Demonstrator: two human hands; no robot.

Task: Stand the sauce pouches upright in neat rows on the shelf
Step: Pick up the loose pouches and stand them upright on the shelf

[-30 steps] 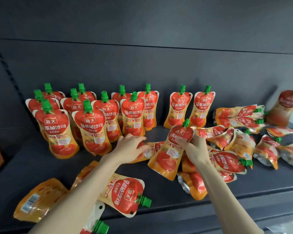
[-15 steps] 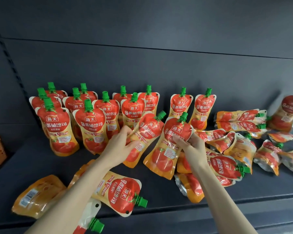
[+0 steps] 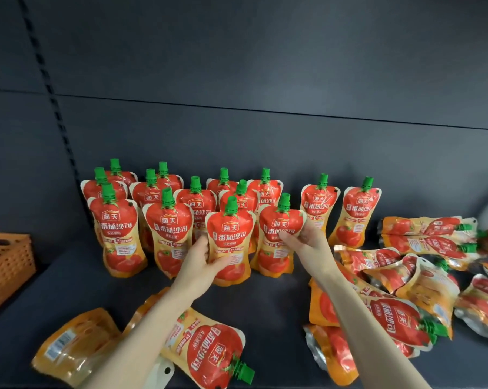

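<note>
Left hand [image 3: 197,265] grips one upright pouch [image 3: 231,240]; right hand [image 3: 307,242] grips a second pouch [image 3: 275,262]. Twelve other pouches [image 3: 119,237] stand on the shelf [image 3: 68,282]; fallen heap [image 3: 405,276] uncountable.

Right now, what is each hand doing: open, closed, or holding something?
Left hand: holding an upright sauce pouch by its side.
Right hand: holding the next upright pouch, just to the right.

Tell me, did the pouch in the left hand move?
Yes. The pouch in the left hand rose from lying flat to standing upright, just right of the standing front-row pouch.
</note>
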